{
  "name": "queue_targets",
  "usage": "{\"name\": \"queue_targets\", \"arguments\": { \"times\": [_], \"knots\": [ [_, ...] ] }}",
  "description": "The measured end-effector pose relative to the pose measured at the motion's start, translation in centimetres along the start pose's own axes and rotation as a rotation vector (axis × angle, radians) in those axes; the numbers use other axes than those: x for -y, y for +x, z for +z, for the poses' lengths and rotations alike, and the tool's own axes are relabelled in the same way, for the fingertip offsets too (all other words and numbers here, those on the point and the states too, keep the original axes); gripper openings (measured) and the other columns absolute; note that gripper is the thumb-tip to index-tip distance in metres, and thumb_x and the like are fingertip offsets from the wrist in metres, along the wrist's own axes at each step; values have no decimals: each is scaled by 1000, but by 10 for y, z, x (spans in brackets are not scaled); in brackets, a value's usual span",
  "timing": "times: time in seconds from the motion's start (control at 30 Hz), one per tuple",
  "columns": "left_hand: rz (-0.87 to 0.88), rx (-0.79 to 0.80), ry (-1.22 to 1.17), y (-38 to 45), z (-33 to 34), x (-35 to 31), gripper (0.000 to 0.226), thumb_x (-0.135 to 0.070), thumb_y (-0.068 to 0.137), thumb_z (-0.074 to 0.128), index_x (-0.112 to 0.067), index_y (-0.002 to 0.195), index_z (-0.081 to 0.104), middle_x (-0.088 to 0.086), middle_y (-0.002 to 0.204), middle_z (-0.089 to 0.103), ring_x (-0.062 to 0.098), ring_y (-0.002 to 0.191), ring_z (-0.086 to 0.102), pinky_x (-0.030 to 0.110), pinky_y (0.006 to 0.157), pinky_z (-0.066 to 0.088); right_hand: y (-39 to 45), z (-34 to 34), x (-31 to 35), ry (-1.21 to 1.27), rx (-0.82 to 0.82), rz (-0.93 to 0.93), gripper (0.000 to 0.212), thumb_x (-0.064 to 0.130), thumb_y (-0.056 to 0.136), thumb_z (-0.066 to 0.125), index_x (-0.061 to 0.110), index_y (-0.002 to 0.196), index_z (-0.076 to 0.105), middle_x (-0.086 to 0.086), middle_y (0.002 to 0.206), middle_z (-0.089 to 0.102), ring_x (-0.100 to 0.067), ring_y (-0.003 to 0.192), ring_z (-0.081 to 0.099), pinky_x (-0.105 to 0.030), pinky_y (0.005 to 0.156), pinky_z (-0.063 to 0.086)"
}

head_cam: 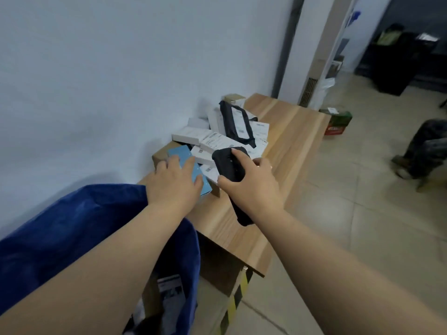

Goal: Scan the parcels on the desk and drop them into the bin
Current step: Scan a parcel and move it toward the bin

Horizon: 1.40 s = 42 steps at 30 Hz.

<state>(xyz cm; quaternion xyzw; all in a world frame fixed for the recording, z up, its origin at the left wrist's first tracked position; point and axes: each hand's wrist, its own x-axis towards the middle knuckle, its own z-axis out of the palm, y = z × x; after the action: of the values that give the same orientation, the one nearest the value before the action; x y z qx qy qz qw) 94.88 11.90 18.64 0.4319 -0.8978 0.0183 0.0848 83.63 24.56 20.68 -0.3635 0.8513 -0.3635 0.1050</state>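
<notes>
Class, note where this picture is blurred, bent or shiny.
Head view: parcels' labels too soft to read; desk edges splay from the wide lens; soft sheen on the floor; seated person's legs smeared at right.

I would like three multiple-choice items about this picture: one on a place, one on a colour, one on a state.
1. Where is the blue bin?
A. at the desk's near end, lower left
B. on the desk
C. beside the far black bins

2. What colour is the parcel under the left hand?
A. red
B. light blue
C. yellow

3. What is the right hand doing?
A. hanging idle
B. lying flat on the desk
C. gripping the black scanner

Key: 1 A, the bin stands below the desk edge; 2 B, light blue parcel; 3 C, fingers curl round the black scanner.
</notes>
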Motion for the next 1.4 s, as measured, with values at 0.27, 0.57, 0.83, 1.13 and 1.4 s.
{"name": "queue_targets", "arguments": {
  "times": [0.27, 0.57, 0.83, 1.13, 1.4],
  "knots": [
    [53, -27, -71, 28, 1, -151, 54, -50, 100, 36, -31, 150, 32, 7, 147, 38, 31, 129, 39, 43, 97, 38, 36, -108, -92, 19, -85, -16, 71, 53, 81, 64, 49, 146, 37, 4, 135, 37, -19, 109, 54, -31, 84, 47],
    [120, -87, -78, 73, 3, -298, 56, -50, 99, 37, -28, 150, 34, 8, 144, 41, 31, 121, 45, 42, 89, 41, 84, -226, -205, -18, -225, 33, 70, 49, 83, 67, 45, 146, 39, 1, 137, 38, -22, 114, 54, -31, 87, 46],
    [156, -107, -132, 156, 12, -383, 65, -55, 95, 42, -20, 149, 33, 11, 141, 44, 32, 121, 45, 42, 88, 41, 161, -279, -274, -32, -298, 75, 69, 49, 83, 68, 45, 146, 39, 1, 135, 39, -21, 110, 54, -29, 82, 44],
    [255, -178, -162, 309, 19, -473, 68, -53, 96, 41, -21, 154, 25, 16, 139, 45, 36, 123, 45, 43, 94, 40, 298, -329, -321, -52, -399, 108, 69, 48, 82, 68, 44, 146, 41, 4, 129, 39, -15, 104, 52, -27, 79, 42],
    [297, -187, -113, 413, 39, -542, 68, -58, 96, 32, -25, 155, 22, 12, 135, 46, 32, 122, 45, 39, 96, 41, 405, -363, -366, -39, -440, 141, 69, 48, 83, 68, 44, 146, 42, 4, 129, 38, -17, 105, 54, -26, 79, 41]
  ]
}}
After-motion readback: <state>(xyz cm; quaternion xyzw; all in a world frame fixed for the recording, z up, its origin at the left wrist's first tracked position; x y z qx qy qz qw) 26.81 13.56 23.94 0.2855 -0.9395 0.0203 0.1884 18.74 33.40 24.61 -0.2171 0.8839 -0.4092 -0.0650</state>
